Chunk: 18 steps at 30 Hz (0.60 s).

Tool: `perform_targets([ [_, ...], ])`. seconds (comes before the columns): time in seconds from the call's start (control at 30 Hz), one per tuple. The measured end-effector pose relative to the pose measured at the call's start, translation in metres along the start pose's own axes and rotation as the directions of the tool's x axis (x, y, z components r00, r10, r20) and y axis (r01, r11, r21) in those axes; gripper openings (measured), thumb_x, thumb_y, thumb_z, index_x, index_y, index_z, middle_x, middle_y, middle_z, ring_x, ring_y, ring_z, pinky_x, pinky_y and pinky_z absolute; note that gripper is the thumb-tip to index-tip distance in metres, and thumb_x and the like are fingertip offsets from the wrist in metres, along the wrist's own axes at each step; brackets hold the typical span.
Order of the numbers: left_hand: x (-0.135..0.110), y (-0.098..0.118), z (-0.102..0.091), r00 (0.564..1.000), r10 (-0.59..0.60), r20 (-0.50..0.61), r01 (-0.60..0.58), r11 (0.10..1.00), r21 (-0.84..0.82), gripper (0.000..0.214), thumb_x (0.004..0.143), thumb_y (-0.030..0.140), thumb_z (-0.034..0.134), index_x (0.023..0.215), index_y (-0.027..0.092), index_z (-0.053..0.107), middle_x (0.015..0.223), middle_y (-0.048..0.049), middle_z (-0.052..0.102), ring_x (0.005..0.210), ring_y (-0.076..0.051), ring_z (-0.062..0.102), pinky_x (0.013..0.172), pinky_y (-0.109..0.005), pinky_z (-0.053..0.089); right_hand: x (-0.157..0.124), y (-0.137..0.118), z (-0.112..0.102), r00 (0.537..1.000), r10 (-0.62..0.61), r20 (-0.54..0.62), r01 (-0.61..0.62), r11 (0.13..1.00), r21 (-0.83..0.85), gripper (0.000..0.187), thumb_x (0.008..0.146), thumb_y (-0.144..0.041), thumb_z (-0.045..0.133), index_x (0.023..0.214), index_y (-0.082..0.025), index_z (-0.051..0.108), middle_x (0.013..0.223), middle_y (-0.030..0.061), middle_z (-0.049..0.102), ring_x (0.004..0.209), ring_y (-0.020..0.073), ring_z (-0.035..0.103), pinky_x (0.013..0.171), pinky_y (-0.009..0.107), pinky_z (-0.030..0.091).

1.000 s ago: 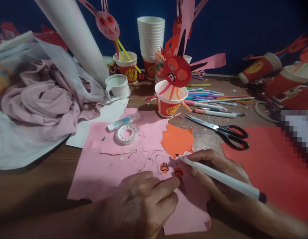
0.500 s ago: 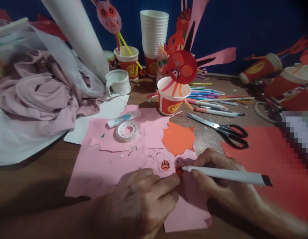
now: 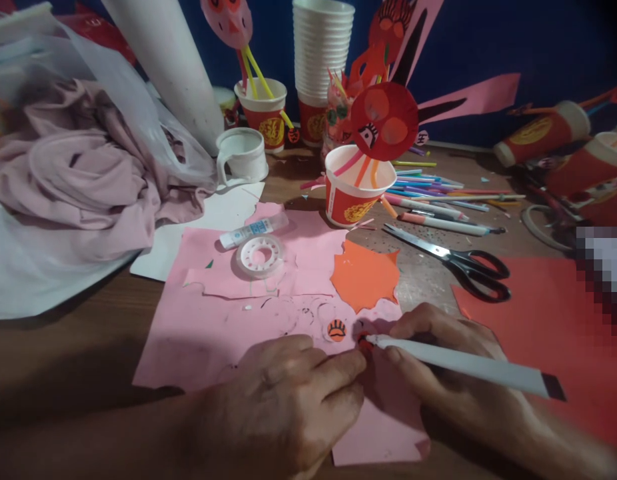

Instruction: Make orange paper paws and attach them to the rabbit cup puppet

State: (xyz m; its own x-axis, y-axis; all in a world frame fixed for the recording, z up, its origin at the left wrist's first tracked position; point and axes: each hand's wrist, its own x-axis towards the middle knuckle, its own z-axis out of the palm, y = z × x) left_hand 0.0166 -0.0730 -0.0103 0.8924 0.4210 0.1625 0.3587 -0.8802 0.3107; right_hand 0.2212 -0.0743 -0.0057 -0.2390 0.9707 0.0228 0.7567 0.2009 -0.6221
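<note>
My right hand [image 3: 433,388] grips a white marker [image 3: 468,365] with a dark end cap. Its tip touches a small orange paper circle [image 3: 363,339] bearing black ink. Fingers curled together, my left hand [image 3: 293,393] presses down with its fingertips at the near edge of that circle, which they partly hide. Just left lies another paper circle [image 3: 337,330] with a black lashed-eye drawing. Beneath both hands is a pink paper sheet [image 3: 188,353] with pen marks. A jagged orange paper piece [image 3: 366,273] lies beyond them.
A glue tube [image 3: 252,231] and a tape roll [image 3: 261,257] lie on the pink paper. Scissors [image 3: 451,259] rest beside red paper [image 3: 528,320]. Behind stand a decorated cup [image 3: 353,197], stacked cups [image 3: 323,50] and a mug [image 3: 242,157]; pink cloth [image 3: 78,180] fills the left.
The view has shifted slightly, so things on the table appear a little farther right. The marker is tilted a bit more, its tip still on the small circle. My left hand keeps its place on the paper.
</note>
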Motion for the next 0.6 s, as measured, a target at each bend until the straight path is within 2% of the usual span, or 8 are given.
perform_targets([
  [0.33, -0.0019, 0.0003, 0.0024, 0.999, 0.001, -0.034, -0.001, 1.000, 0.001, 0.015, 0.075, 0.011, 0.046, 0.087, 0.015, 0.054, 0.106, -0.0064, 0.061, 0.068, -0.015, 0.053, 0.055, -0.029, 0.040, -0.0001, 0.0036, 0.0019, 0.992, -0.124, -0.017, 0.122, 0.990, -0.077, 0.013, 0.079, -0.029, 0.052, 0.071, -0.021, 0.059, 0.062, -0.0006, 0.068, 0.048, 0.0129, 0.063, 0.044, 0.021, 0.048],
  [0.43, -0.0014, 0.0003, 0.0021, 1.000, -0.003, -0.007, 0.003, 1.000, -0.001, 0.014, 0.075, 0.011, 0.046, 0.086, 0.015, 0.054, 0.106, -0.0055, 0.061, 0.068, -0.015, 0.053, 0.055, -0.029, 0.041, 0.0011, 0.0024, 0.0016, 0.987, -0.159, -0.017, 0.157, 0.984, -0.081, 0.014, 0.079, -0.027, 0.051, 0.071, -0.021, 0.060, 0.063, 0.0002, 0.068, 0.050, 0.0129, 0.063, 0.043, 0.020, 0.048],
  [0.6, -0.0023, 0.0015, 0.0061, 0.999, -0.021, -0.036, 0.020, 1.000, -0.011, 0.012, 0.076, 0.012, 0.045, 0.084, 0.015, 0.053, 0.105, -0.0049, 0.060, 0.069, -0.015, 0.052, 0.055, -0.030, 0.040, 0.0018, 0.0011, 0.0020, 0.992, -0.126, -0.015, 0.125, 0.991, -0.051, 0.012, 0.077, -0.028, 0.052, 0.069, -0.022, 0.059, 0.065, 0.0015, 0.070, 0.055, 0.0153, 0.066, 0.048, 0.022, 0.051],
])
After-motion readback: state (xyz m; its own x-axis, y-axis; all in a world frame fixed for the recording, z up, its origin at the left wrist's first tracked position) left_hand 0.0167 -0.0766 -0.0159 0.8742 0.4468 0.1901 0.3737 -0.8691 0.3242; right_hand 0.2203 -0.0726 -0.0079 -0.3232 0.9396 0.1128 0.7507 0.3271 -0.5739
